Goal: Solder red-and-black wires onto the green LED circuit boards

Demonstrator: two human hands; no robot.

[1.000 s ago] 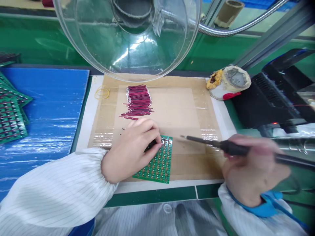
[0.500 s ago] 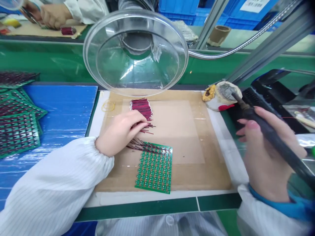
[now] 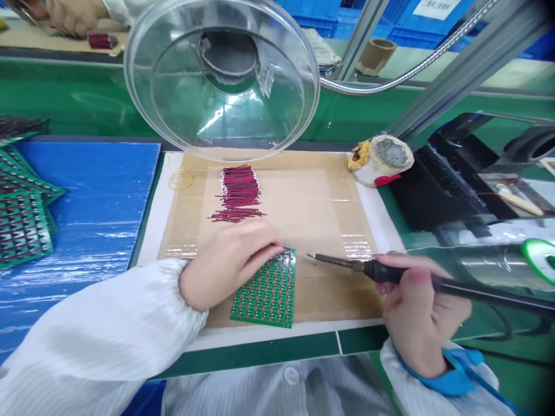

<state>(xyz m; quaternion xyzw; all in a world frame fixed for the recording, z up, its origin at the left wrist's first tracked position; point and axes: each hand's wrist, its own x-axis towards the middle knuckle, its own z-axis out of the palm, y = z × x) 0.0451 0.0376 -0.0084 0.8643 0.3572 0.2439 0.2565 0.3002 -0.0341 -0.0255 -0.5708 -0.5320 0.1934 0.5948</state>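
Note:
My left hand point(image 3: 236, 260) is closed in a pinch at the top edge of a green circuit board panel point(image 3: 264, 297). A thin dark wire end point(image 3: 284, 248) shows at its fingertips, by the board's upper right corner; the rest of that wire is hidden. The hand also covers the board's upper left part. My right hand point(image 3: 422, 315) grips a soldering iron point(image 3: 399, 274) by its black handle, the tip pointing left, a little right of the board and apart from it. Behind my left hand lie dark red wires point(image 3: 240, 188), a thick bundle with a looser row in front.
A clear round fume hood point(image 3: 223, 138) overhangs the mat's back. Right of it stand a tip-cleaning pot point(image 3: 388, 156) and a black device point(image 3: 427, 185). Wired boards point(image 3: 26, 225) are stacked on the blue surface at left. Across the partition, another person's hands point(image 3: 71, 17) are at work.
My left hand has moved from the wire pile right and down to the board's top edge. My right hand has brought the soldering iron from the cleaning pot towards the board.

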